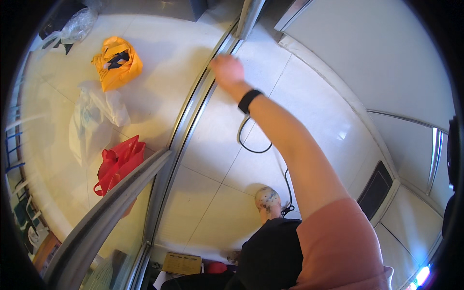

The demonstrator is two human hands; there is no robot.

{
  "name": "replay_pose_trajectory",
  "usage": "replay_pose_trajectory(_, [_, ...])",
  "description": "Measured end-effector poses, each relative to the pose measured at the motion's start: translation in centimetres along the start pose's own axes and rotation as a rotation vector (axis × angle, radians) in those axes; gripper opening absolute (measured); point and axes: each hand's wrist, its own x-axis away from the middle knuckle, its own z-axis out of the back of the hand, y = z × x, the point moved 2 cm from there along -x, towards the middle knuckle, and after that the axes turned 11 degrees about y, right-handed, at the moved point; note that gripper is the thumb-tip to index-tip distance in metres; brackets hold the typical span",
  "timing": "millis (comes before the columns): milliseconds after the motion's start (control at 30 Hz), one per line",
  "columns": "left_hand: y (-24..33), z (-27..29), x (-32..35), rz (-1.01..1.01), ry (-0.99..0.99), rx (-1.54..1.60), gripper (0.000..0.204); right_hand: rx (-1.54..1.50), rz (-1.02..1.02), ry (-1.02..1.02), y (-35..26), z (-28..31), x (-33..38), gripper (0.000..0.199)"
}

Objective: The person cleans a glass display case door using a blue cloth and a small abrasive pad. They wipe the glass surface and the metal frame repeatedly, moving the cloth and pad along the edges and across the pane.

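Note:
My right hand (227, 71) reaches far forward, with a black band (250, 100) on its wrist and a pink sleeve on the upper arm. It is at the metal floor track (193, 108) of a sliding door, by the track's far part. Motion smears the fingers, so I cannot make out how they are set or whether anything is in them. Nearer to me, at the lower left, a glass door panel (121, 241) in a metal frame (104, 205) stands in the track. My left hand does not show.
Beyond the track lie an orange bag (126, 72), a white plastic bag (89, 125) and a red bag (121, 166). A black cable (256, 152) loops over the tiled floor near my foot (267, 198). White cabinets (377, 53) line the right; a cardboard box (181, 264) sits at the bottom.

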Motion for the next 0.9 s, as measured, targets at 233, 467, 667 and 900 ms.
replay_pose_trajectory(233, [-4.2,-0.7,-3.0,0.014,-0.082,0.305,0.054,-0.474,0.565,0.009,-10.2,-1.1,13.1,0.009])
replay_pose_trajectory(467, [-7.4,-1.2,-5.5,0.112,-0.061,0.549,0.048,-0.317,0.097,-0.083,-2.4,0.5,7.9,0.020])
replay_pose_trajectory(667, [-7.3,-1.9,-5.1,0.147,-0.035,0.596,0.052,-0.332,-0.002,-0.044,-4.3,-0.9,10.7,0.016])
replay_pose_trajectory(900, [-8.2,-1.9,-5.8,0.145,-0.043,0.539,0.057,-0.629,0.666,-0.427,-22.6,-2.8,25.5,0.015])
